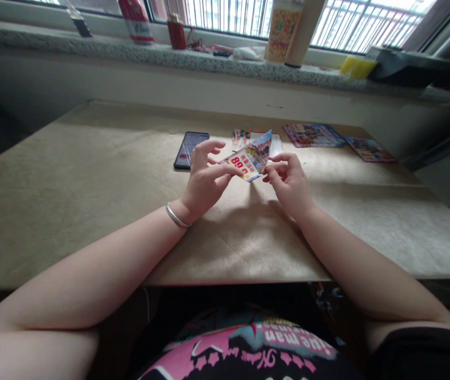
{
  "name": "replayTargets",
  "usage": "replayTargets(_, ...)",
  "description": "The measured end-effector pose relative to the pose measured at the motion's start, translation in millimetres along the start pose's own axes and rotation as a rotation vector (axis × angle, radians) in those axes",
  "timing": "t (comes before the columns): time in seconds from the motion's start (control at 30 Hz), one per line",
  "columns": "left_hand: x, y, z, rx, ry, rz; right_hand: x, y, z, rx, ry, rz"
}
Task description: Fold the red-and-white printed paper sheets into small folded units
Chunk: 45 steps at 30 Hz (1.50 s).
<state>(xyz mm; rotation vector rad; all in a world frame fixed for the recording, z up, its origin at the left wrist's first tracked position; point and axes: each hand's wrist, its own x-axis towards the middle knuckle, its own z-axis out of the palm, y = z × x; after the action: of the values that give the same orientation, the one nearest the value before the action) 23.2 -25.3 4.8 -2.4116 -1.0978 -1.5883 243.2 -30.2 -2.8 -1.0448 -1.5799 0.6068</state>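
Observation:
A folded, colourful printed flyer (253, 157) is held up above the table between my two hands, its pointed corner tilted upward. My left hand (208, 177) pinches its left side, with the thumb and a finger on the paper and the other fingers curled loosely. At the flyer's right edge, my right hand (289, 182) grips the paper between thumb and fingers. Behind the flyer, a paper sheet (277, 142) lies on the table, partly hidden. A smartphone (188, 150) lies just beyond my left hand, partly covered by its fingers.
Farther right on the table (90, 211) lie a stack of flyers (315, 135) and another printed flyer (370, 149). The stone windowsill (225, 64) behind carries a pink-and-white bottle (136, 21), a red container (176, 32), a patterned cup (282, 31) and a yellow item (357, 67).

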Motion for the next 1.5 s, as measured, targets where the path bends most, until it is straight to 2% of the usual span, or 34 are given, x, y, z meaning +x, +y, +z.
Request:
replayTargets(0.2,-1,0,-5,-0.006,-0.057,0.05,1,-1,1,0.053,0.023,0.002)
replayTargets(0.4,0,0,-5,-0.035,-0.165,0.085,2,7,-3,-0.054,-0.078,-0.019)
replayTargets(0.5,1,-1,-4,-0.037,-0.144,0.06,2,9,-4,-0.164,-0.114,-0.018)
replayTargets(0.63,1,-6,-3,-0.035,-0.134,-0.029,2,6,-4,-0.275,-0.173,-0.088)
replayTargets(0.83,1,-7,-3,-0.012,-0.321,-0.073,-1,-2,-4,-0.433,-0.242,-0.214)
replayTargets(0.93,0,-5,-4,-0.009,-0.378,-0.022,-1,-4,-6,-0.486,-0.26,-0.219)
replayTargets(1.07,0,-6,-4,0.023,-0.488,0.083,2,-4,-13,-0.519,-0.285,-0.151)
replayTargets(1.2,0,-3,-7,0.111,-0.58,0.167,7,-2,-22,-0.531,-0.358,-0.112)
replayTargets(1.37,0,7,-12,0.293,-0.589,0.298,8,-4,-29,-0.529,-0.465,-0.14)
replayTargets(1.5,-1,15,-12,0.376,-0.615,0.334,10,-3,-33,-0.513,-0.54,-0.122)
